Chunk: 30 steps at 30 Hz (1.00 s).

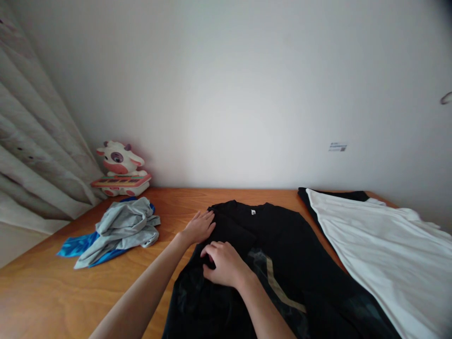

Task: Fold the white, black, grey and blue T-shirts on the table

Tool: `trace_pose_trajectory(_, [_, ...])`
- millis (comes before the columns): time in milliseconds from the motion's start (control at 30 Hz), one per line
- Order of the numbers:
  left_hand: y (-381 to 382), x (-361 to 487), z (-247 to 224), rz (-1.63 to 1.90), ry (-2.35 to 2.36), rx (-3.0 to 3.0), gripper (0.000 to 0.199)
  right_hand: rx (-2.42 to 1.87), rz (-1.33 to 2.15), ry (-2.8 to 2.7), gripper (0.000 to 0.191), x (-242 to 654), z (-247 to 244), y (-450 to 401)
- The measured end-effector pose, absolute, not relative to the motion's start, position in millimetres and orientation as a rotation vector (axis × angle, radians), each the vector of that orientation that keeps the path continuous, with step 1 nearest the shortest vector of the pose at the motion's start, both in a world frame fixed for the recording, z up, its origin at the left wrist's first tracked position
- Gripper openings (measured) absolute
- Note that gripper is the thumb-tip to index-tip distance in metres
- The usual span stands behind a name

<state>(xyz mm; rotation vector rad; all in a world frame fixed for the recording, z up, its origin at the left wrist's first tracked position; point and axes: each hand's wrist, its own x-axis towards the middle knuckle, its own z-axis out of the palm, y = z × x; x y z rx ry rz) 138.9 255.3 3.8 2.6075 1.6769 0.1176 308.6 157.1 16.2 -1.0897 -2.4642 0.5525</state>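
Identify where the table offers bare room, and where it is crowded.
Bare table shows in front of the grey garment, between it and the black shirt (left forearm crossing there), and in a thin strip between shirt and wall. The white garment crowds the right.

Soft diffuse light; white wall (pixel 247 108) brightest mid-frame, dimmer at edges; pale sheen on wooden surface (pixel 45 296); black shirt (pixel 282 230), folds lost in darkness; label (pixel 338 147) print blurred; dark smear, upper right corner
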Motion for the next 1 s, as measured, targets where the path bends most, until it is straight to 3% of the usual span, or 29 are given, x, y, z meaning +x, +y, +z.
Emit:
trace_pose_trajectory(133, [266, 158, 15, 0.128, 1.797, 2.584, 0.033, -1.045, 0.539, -2.477, 0.025, 308, 15, 158])
trace_pose_trajectory(367, [292, 151, 25, 0.186, 1.834, 2.540, 0.032, -1.053, 0.329, -2.543, 0.030, 300, 16, 155])
trace_pose_trajectory(467, [302, 144, 28, 0.180, 1.863, 2.474, 0.024, -1.070, 0.248, -2.598, 0.022, 296, 18, 155])
trace_pose_trajectory(1000, [302, 149, 20, 0.279, 2.090, 2.404, 0.030, -0.962, 0.142, -2.650, 0.021, 288, 14, 153])
